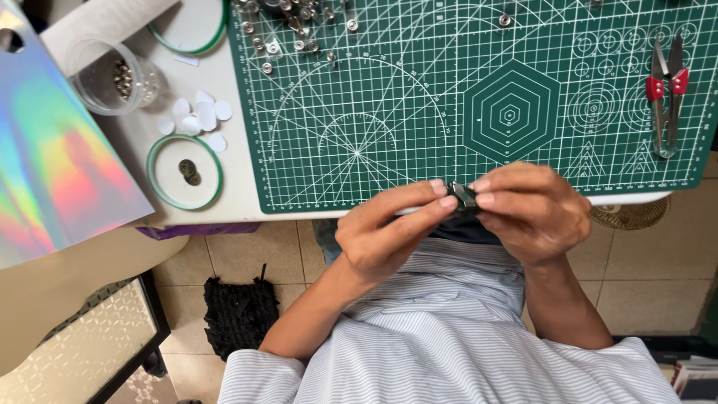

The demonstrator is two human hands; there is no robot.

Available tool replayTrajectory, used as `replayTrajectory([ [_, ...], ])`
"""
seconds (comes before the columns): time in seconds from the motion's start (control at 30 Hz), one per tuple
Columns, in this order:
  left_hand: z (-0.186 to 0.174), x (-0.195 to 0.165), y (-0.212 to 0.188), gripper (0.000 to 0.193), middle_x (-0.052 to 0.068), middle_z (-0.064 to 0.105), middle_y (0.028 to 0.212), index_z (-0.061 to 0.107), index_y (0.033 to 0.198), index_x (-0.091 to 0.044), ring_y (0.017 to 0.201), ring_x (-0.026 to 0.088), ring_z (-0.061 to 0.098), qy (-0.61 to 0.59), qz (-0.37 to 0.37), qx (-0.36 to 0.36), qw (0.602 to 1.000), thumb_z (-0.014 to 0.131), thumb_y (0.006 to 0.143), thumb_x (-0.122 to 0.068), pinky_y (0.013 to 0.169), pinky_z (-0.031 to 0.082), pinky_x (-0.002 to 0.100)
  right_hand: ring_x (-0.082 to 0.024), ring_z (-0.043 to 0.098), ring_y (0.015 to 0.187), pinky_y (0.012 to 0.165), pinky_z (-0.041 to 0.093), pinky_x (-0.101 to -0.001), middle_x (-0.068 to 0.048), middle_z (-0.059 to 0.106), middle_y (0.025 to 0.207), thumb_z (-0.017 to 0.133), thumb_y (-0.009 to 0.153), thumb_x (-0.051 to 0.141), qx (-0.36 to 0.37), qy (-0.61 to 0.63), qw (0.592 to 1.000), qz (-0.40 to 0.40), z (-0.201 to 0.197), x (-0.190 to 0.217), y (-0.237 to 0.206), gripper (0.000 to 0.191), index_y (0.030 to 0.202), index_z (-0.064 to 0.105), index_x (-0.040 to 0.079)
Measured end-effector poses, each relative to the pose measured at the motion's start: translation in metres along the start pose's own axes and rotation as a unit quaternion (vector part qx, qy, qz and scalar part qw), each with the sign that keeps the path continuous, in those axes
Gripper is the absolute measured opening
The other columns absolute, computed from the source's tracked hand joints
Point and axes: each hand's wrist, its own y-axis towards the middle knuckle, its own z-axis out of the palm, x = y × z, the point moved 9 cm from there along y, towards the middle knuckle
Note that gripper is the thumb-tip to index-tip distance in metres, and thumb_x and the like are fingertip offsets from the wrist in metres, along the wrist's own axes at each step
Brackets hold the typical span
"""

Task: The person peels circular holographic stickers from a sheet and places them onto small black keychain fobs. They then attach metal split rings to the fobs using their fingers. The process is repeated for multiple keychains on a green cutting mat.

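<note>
My left hand (385,232) and my right hand (535,209) meet at the near edge of a green cutting mat (419,135). Both pinch a small dark piece with a metal fitting (461,194) between thumbs and fingertips. Dark fabric hangs from it below my fingers, mostly hidden by my hands. The piece is held just over the table's front edge, above my striped shirt.
Thread snips with red grips (666,97) lie at the mat's right. Several metal snaps (295,30) are scattered at the mat's top. Left of the mat are a green-rimmed lid with two dark buttons (185,172), white paper circles (198,116), a clear jar (116,78) and a holographic sheet (52,157).
</note>
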Motion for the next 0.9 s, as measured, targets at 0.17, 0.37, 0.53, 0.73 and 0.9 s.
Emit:
replayTrajectory([
  [0.17, 0.0, 0.002, -0.002, 0.03, 0.011, 0.072, 0.114, 0.071, 0.115, -0.003, 0.106, 0.022, 0.075, -0.038, -0.038, -0.022, 0.998, 0.084, 0.089, 0.002, 0.091, 0.065, 0.028, -0.02, 0.074, 0.088, 0.072, 0.061, -0.0286, -0.015, 0.071, 0.101, 0.083, 0.091, 0.014, 0.009, -0.033, 0.999, 0.021, 0.001, 0.011, 0.005, 0.025, 0.103, 0.068, -0.001],
  [0.37, -0.002, 0.006, -0.007, 0.028, 0.01, 0.073, 0.112, 0.072, 0.115, -0.003, 0.101, 0.018, 0.074, -0.096, -0.142, -0.043, 0.984, 0.082, 0.089, 0.002, 0.087, 0.064, 0.025, -0.014, 0.072, 0.084, 0.059, 0.054, -0.019, -0.014, 0.073, 0.097, 0.083, 0.084, 0.008, 0.007, -0.058, 0.994, 0.095, 0.004, 0.016, 0.011, 0.024, 0.102, 0.071, -0.002],
  [0.53, -0.005, 0.013, -0.018, 0.021, 0.009, 0.072, 0.112, 0.074, 0.113, -0.001, 0.099, 0.014, 0.074, -0.216, -0.247, -0.069, 0.942, 0.078, 0.092, 0.001, 0.087, 0.065, 0.026, -0.011, 0.069, 0.087, 0.071, 0.054, -0.019, -0.01, 0.072, 0.106, 0.081, 0.09, 0.006, 0.016, -0.002, 0.989, 0.149, 0.012, 0.024, 0.015, 0.023, 0.11, 0.071, -0.001],
  [0.73, -0.022, 0.021, -0.031, 0.017, 0.01, 0.073, 0.105, 0.074, 0.109, 0.002, 0.094, 0.013, 0.071, -0.274, -0.296, -0.092, 0.91, 0.077, 0.092, 0.003, 0.084, 0.06, 0.025, -0.014, 0.07, 0.103, 0.09, 0.06, -0.0246, -0.009, 0.069, 0.111, 0.077, 0.09, 0.002, 0.043, 0.093, 0.982, 0.158, 0.039, 0.045, 0.029, 0.028, 0.117, 0.07, 0.002],
  [0.9, -0.033, 0.024, -0.037, 0.019, 0.008, 0.073, 0.103, 0.072, 0.108, 0.004, 0.096, 0.013, 0.072, -0.341, -0.303, -0.116, 0.882, 0.076, 0.09, 0.005, 0.088, 0.059, 0.024, -0.011, 0.071, 0.095, 0.079, 0.062, -0.0226, -0.007, 0.07, 0.111, 0.079, 0.089, 0.002, 0.071, 0.047, 0.992, 0.088, 0.05, 0.073, 0.036, 0.027, 0.115, 0.073, 0.005],
])
